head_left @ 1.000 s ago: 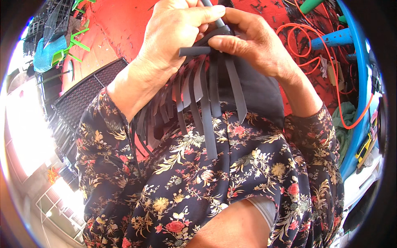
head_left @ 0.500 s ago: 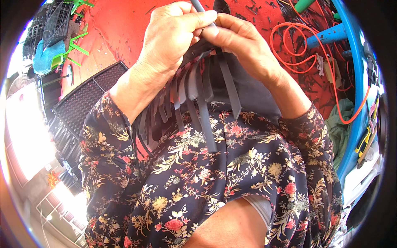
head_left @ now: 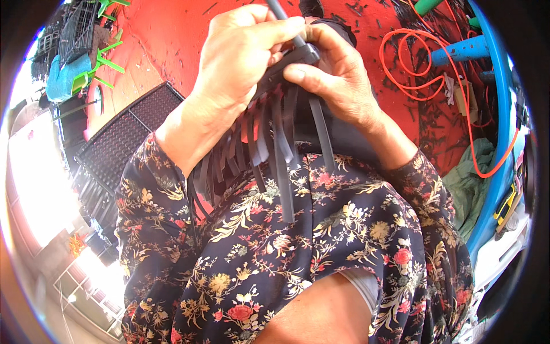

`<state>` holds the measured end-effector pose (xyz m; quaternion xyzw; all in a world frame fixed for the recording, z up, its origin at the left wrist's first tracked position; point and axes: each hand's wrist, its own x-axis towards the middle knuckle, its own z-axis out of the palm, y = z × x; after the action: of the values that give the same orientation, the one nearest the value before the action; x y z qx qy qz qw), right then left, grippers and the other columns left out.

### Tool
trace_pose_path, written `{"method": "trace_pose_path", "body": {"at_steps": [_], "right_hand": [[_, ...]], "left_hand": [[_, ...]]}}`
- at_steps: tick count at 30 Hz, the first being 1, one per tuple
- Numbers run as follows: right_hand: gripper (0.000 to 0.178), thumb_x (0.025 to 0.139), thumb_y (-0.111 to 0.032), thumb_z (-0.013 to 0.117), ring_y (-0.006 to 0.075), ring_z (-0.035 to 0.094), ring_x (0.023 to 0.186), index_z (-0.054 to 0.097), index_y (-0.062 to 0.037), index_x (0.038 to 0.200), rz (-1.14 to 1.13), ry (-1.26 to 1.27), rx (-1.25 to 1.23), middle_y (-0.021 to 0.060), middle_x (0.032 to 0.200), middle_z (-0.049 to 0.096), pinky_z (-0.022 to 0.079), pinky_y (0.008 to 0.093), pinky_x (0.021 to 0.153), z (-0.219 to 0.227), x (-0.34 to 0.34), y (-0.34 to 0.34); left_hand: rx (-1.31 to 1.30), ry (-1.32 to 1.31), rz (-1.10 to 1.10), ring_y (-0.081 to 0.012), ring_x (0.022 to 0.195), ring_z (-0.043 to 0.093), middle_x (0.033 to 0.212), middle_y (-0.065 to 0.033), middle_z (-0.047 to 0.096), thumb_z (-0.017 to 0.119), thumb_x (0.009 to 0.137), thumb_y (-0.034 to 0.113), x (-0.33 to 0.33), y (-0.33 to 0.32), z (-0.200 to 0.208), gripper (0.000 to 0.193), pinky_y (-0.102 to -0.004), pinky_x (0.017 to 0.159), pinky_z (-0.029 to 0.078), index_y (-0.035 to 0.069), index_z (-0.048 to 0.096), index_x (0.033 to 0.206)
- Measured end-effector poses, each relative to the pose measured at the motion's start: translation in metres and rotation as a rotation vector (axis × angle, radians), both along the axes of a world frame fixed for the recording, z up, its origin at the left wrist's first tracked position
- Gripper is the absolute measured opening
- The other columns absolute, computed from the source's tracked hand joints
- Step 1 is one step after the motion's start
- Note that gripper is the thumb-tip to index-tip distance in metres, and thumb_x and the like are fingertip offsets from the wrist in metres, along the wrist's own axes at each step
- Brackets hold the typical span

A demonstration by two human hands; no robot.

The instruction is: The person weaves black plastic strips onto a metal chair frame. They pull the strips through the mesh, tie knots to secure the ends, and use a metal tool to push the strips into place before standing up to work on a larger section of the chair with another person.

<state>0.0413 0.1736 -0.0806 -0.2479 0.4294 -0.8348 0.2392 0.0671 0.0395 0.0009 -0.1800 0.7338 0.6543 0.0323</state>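
Note:
Thumb and fingers of my left hand (head_left: 229, 66) are closed in a pinch on a flat grey plastic strip (head_left: 277, 9), whose end sticks up past the fingertips. Close beside it, my right hand (head_left: 346, 83) is closed around the end of a dark bar (head_left: 305, 55), its thumb on the near side and its fingers behind. The bar seems to be the edge of a dark woven piece, mostly hidden by my hands. Several loose strips (head_left: 281, 166) hang from it in a fringe over my lap and the front of my flowered shirt.
A dark woven panel (head_left: 132, 123) in a frame leans at the left. Green-legged stools (head_left: 106, 63) stand behind it. Strip scraps litter the red floor (head_left: 172, 34). An orange hose (head_left: 382, 57) coils at the right beside a blue rim (head_left: 504, 114) and green cloth (head_left: 472, 183).
My right hand has moved slightly down and its thumb has shifted from the strip onto the bar, which shows more now. My left hand keeps its pinch.

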Motion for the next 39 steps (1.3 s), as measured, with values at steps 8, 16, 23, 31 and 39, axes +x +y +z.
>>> {"method": "trace_pose_path", "body": {"at_steps": [8, 16, 23, 31, 39], "right_hand": [[0.047, 0.075, -0.004, 0.067, 0.0196, 0.052, 0.106, 0.046, 0.0017, 0.117, -0.184, 0.386, 0.019, 0.0112, 0.116, 0.052, 0.046, 0.0307, 0.08, -0.031, -0.017, 0.009], [0.036, 0.061, 0.004, 0.071, 0.0221, 0.063, 0.08, 0.058, 0.001, 0.094, -0.742, 1.029, 0.238, 0.01, 0.09, 0.063, 0.052, 0.0278, 0.069, -0.006, -0.028, 0.002], [0.024, 0.069, 0.005, 0.062, 0.0173, 0.064, 0.075, 0.059, -0.0014, 0.092, -0.741, 1.142, 0.319, 0.0068, 0.085, 0.064, 0.052, 0.0265, 0.063, -0.006, -0.031, 0.005], [0.025, 0.083, -0.012, 0.06, 0.0103, 0.056, 0.087, 0.055, 0.0017, 0.104, -0.171, 0.296, 0.079, 0.005, 0.093, 0.061, 0.045, 0.0259, 0.076, -0.014, -0.033, 0.014], [0.042, 0.092, -0.032, 0.045, 0.0161, 0.052, 0.102, 0.055, 0.0046, 0.111, 0.279, 0.251, -0.013, 0.0088, 0.106, 0.059, 0.036, 0.0301, 0.094, 0.001, -0.053, 0.001]], "left_hand": [[-0.055, -0.103, 0.057, -0.0019, 0.051, 0.036, 0.059, 0.0048, 0.045, 0.06, 0.085, 0.017, -0.005, -0.007, 0.004, 0.018, -0.016, 0.047, 0.029, 0.006, 0.053, 0.071], [0.023, -0.08, 0.149, -0.005, 0.047, 0.044, 0.058, 0.0004, 0.051, 0.06, 0.083, 0.012, -0.013, 0.0, 0.004, 0.013, -0.0173, 0.044, 0.033, 0.005, 0.055, 0.073], [0.05, -0.052, 0.104, -0.0044, 0.047, 0.043, 0.059, 0.0011, 0.052, 0.06, 0.083, 0.012, -0.015, -0.006, -0.001, 0.014, -0.0171, 0.044, 0.032, 0.005, 0.055, 0.072], [-0.022, -0.092, 0.068, -0.008, 0.052, 0.049, 0.06, -0.0034, 0.055, 0.058, 0.083, 0.014, -0.011, -0.001, 0.005, 0.017, -0.0204, 0.048, 0.037, 0.002, 0.057, 0.071], [-0.434, -0.111, -0.332, -0.0021, 0.058, 0.04, 0.059, 0.0056, 0.046, 0.061, 0.084, 0.03, 0.019, -0.021, 0.026, 0.031, -0.0211, 0.05, 0.033, 0.0, 0.058, 0.073]]}}
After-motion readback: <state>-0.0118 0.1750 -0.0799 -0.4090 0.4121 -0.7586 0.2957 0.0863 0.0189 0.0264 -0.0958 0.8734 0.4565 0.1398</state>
